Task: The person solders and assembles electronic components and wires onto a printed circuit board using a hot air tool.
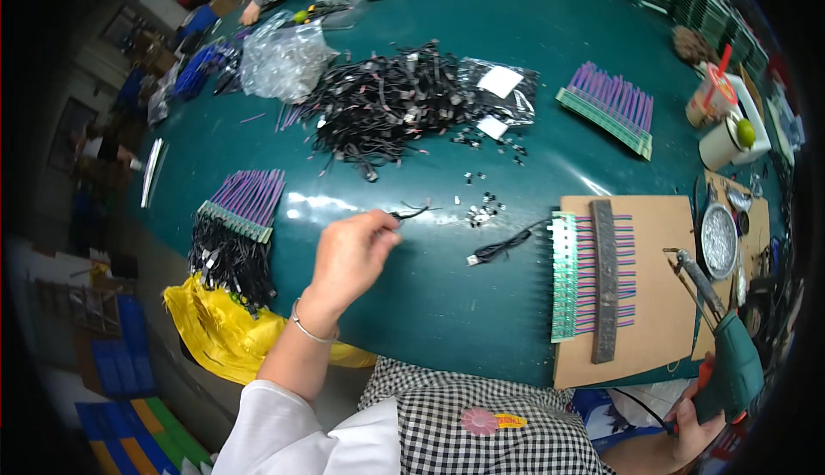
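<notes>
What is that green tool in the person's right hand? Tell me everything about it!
The green tool looks like a soldering gun. It has a chunky dark green body, plastic by the look of it, with an orange-red bit near the grip and a long thin metal tip pointing up and left over the brown board. A dark cord trails from its base. The right hand grips its handle low at the picture's edge.

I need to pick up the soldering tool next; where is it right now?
In the head view the green-handled soldering tool is at the far lower right, gripped by the right hand, its tip resting at the right edge of the brown board beside a round metal dish.
</notes>
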The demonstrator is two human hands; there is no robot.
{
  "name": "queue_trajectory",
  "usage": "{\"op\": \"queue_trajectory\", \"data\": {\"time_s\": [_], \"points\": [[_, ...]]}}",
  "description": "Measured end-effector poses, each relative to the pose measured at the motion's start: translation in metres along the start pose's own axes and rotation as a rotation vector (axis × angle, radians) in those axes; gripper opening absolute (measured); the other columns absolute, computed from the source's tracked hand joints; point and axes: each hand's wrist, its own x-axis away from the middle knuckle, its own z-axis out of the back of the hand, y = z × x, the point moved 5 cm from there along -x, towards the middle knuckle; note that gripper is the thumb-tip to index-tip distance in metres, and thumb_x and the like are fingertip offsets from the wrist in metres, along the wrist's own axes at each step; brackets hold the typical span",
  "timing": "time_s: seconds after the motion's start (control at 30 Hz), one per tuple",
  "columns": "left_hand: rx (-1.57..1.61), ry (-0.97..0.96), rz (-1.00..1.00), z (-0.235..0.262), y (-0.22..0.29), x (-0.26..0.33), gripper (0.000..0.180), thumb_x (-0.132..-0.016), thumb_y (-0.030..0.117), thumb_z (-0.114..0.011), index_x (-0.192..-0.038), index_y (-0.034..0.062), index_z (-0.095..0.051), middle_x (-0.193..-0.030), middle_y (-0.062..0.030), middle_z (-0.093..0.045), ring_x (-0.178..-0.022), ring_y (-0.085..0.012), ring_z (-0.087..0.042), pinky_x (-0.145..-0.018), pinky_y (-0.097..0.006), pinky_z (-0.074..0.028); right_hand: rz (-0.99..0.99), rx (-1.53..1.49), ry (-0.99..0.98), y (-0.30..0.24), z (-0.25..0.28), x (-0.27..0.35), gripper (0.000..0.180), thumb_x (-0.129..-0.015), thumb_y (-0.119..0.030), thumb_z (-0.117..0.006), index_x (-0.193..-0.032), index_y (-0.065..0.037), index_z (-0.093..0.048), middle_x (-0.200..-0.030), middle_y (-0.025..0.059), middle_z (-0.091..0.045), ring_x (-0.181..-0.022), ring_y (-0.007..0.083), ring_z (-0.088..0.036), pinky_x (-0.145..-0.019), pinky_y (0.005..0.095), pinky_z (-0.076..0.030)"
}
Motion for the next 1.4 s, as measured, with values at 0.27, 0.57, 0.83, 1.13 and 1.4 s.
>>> {"op": "queue_trajectory", "data": {"time_s": [0.27, 0.57, 0.83, 1.13, 1.4], "points": [[-0.043, 0.021, -0.232, -0.004, -0.016, -0.027, 0.015, -0.071, 0.013, -0.07, -0.081, 0.006, -0.063, -0.082, -0.0088, -0.058, -0.085, -0.0286, -0.051, -0.075, -0.037, -0.042, 0.002, -0.165, -0.191, -0.048, -0.121, -0.034, 0.064, -0.069, -0.008, -0.065, -0.122, 0.012, -0.036, -0.115, 0.023, -0.049, -0.048, 0.0102, -0.049, -0.037, 0.0198, -0.041], [0.141, 0.088, -0.401, -0.016, -0.003, -0.031, 0.011, -0.078, 0.008, -0.063, -0.08, 0.0024, -0.054, -0.073, -0.0085, -0.056, -0.071, -0.0247, -0.052, -0.064, -0.034, -0.043, -0.255, -0.38, -0.366, -0.045, -0.227, -0.033, 0.056, -0.066, 0.007, -0.065, -0.117, 0.008, -0.041, -0.086, 0.0152, -0.059, -0.06, 0.0152, -0.058, -0.046, 0.0231, -0.047], [1.002, -0.468, -0.017, -0.009, 0.047, -0.009, 0.009, -0.09, 0.01, -0.052, -0.087, 0.0011, -0.052, -0.063, 0.0026, -0.049, -0.055, -0.0022, -0.041, -0.047, -0.019, -0.035, -0.07, -0.317, -0.39, -0.055, -0.274, -0.037, 0.051, -0.066, 0.01, -0.069, -0.111, 0.002, -0.048, -0.088, 0.0081, -0.06, -0.077, 0.0174, -0.062, -0.062, 0.0244, -0.051], [0.847, -0.498, -0.287, -0.019, 0.097, 0.016, 0.014, -0.086, 0.016, -0.058, -0.091, 0.0045, -0.052, -0.058, -0.0058, -0.052, -0.052, -0.0101, -0.048, -0.049, -0.028, -0.04, -0.081, -0.242, -0.184, -0.018, -0.234, -0.017, 0.057, -0.069, 0.01, -0.064, -0.122, 0.002, -0.042, -0.076, 0.0048, -0.057, -0.062, 0.0099, -0.054, -0.053, 0.0217, -0.044], [0.858, -0.491, -0.515, -0.038, 0.157, 0.031, 0.012, -0.078, 0.011, -0.061, -0.075, 0.0013, -0.055, -0.058, -0.0124, -0.055, -0.053, -0.0269, -0.056, -0.052, -0.035, -0.042, -0.163, -0.432, -0.361, -0.022, -0.175, -0.029, 0.05, -0.067, 0.012, -0.068, -0.113, 0.007, -0.049, -0.087, 0.0111, -0.06, -0.065, 0.013, -0.057, -0.059, 0.024, -0.048]]}}
